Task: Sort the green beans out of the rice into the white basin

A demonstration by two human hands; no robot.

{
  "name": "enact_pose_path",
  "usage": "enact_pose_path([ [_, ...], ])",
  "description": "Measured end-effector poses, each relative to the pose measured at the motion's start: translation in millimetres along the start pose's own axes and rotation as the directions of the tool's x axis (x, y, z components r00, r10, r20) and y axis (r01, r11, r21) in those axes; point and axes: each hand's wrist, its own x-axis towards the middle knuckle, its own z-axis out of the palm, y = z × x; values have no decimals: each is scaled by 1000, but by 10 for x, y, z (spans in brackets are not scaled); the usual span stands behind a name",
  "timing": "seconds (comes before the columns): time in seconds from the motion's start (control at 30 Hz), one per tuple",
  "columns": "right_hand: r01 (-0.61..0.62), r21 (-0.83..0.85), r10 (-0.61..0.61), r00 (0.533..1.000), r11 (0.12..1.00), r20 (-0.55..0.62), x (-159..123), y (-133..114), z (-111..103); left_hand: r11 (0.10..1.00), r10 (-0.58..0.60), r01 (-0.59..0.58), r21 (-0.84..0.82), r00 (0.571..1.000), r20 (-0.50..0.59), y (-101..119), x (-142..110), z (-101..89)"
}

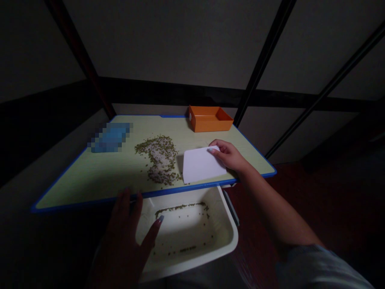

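Note:
My right hand (226, 154) pinches the upper right edge of a flat white sheet (203, 164), card-like with rounded corners, tilted over the table near its front edge. Just left of the sheet lies a spread of mixed green and pale grains (159, 158). In front of the table's edge, my left hand (132, 237) is in shadow with its fingers apart, over the left side of a white plastic tub (230, 243). Green grains line the tub's inner edges, and a few are scattered on its bottom. The left hand covers the tub's left side.
The pale table (90, 176) has a blue rim. At its back right stands an orange open box (207, 125). A blurred-out blue item (112, 137) lies at the back left. Behind the table is a panelled wall (174, 44); reddish floor (288, 192) shows to the right.

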Motion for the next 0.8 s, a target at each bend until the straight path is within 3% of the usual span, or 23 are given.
enact_pose_path([
  [0.4, -40, -3, 40, 997, 999, 73, -28, -9, -12, 1000, 19, -19, 12, 1000, -5, 11, 12, 6],
  [0.8, -20, 51, 22, 999, 999, -41, -33, -26, -9, 1000, 10, -10, 10, 1000, 12, -5, 5, 4],
])
